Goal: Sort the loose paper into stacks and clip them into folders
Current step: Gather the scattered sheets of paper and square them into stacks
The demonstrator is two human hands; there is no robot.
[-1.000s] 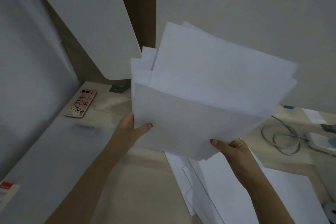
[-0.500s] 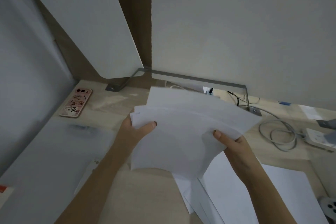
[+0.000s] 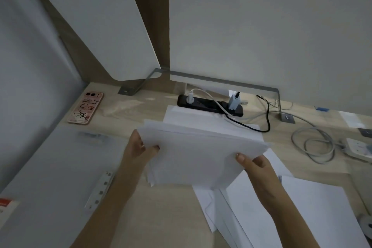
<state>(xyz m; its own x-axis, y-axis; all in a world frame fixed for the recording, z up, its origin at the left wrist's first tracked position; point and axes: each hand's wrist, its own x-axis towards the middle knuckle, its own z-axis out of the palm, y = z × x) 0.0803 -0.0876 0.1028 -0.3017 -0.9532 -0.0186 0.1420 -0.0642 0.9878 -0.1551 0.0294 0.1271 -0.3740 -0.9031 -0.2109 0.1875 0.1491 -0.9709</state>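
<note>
Your fingers [image 3: 240,157] pinch a fanned sheaf of white paper [image 3: 197,153] from both sides. Your left hand [image 3: 138,147] grips its nine o'clock edge and your right hand [image 3: 255,165] the corner at four o'clock, each with the thumb on top. You hold the sheaf low over the surface [image 3: 161,219], its edges ragged and out of line.

Nearest you, at five o'clock of the sheaf, more loose sheets [image 3: 314,207] lie overlapped on the surface, partly under your right forearm. At eight o'clock lies what looks like a grey folder [image 3: 50,177], with a punched metal strip [image 3: 100,189] by its right edge.

The step in hand looks to be squaring the stack. Loosen your grip enough for the sheets to slide, stand the sheaf on one long edge on bare surface at six o'clock, and tap. Then turn it and tap a short edge. Squeeze hard and the sheets will likely buckle rather than settle.

Farther off, a pink phone [image 3: 85,107] lies at ten o'clock. A black power strip [image 3: 209,105] sits at twelve o'clock just beyond the sheaf, and a coiled grey cable [image 3: 318,145] lies at three o'clock. Keep the far corners out of those cords.
</note>
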